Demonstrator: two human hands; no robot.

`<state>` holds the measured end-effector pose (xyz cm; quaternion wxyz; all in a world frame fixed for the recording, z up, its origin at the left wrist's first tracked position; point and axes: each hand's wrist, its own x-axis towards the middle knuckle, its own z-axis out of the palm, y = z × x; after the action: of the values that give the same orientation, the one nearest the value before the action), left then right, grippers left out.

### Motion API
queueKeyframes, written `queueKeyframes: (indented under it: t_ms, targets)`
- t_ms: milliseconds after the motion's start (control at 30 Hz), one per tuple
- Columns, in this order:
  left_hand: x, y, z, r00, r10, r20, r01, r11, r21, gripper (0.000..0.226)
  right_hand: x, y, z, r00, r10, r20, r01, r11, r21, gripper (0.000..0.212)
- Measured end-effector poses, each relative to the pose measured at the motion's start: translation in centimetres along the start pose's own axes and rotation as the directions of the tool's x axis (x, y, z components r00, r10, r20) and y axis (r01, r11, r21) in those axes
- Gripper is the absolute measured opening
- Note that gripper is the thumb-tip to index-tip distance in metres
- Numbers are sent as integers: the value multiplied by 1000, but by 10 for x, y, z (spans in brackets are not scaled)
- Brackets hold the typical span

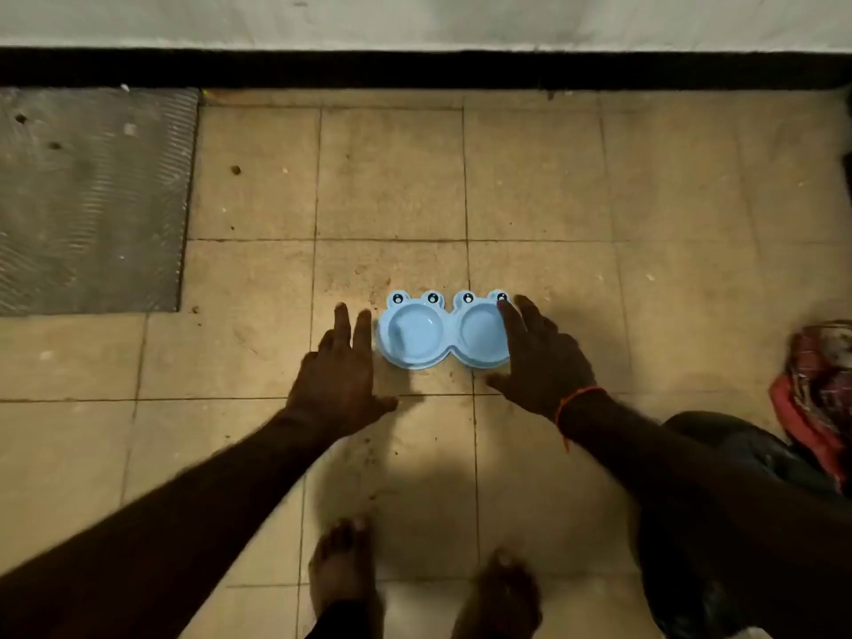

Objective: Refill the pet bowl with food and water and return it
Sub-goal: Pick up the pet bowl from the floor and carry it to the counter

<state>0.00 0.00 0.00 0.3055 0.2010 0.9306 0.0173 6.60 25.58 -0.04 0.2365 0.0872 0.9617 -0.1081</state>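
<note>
A light blue double pet bowl [417, 332] with frog-eye bumps on its far rim sits on the tiled floor. Both of its round wells look empty. My left hand [339, 375] hovers just left of the bowl, fingers spread and apart, not clearly touching it. At the bowl's right end is my right hand [539, 357], fingers spread, covering the right rim; contact cannot be told. A thin orange thread circles my right wrist.
A grey ribbed mat [92, 196] lies at the far left. A dark skirting strip [415, 69] runs below the white wall. My bare feet [343, 574] stand near the bottom. A red patterned cloth [816, 394] and a dark bag [719, 523] lie at the right.
</note>
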Motion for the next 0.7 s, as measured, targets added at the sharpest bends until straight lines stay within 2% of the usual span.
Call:
queueKeyframes:
  t_ms: [100, 200, 333, 433, 567, 700]
  targets:
    - [43, -7, 34, 998, -51, 40, 54, 996, -67, 144, 35, 14, 41, 997, 41, 60, -41, 999, -8, 123]
    - [75, -3, 63, 997, -41, 68, 46, 997, -67, 149, 60, 26, 77, 989, 121, 81, -121, 993, -11, 135]
    - [109, 2, 91, 1000, -11, -4, 10, 988, -156, 149, 87, 38, 105, 993, 109, 45, -110, 994, 18, 136]
    - [123, 8, 102, 997, -4, -81, -8, 988, -152, 142, 95, 42, 119, 995, 97, 8, -97, 995, 12, 132]
    - [122, 11, 94, 990, 4, -138, -18, 995, -98, 138, 90, 42, 114, 995, 95, -41, -93, 995, 46, 131]
    - [96, 12, 53, 987, 24, -160, -37, 996, -80, 134, 62, 33, 73, 992, 117, -58, -111, 989, 93, 132]
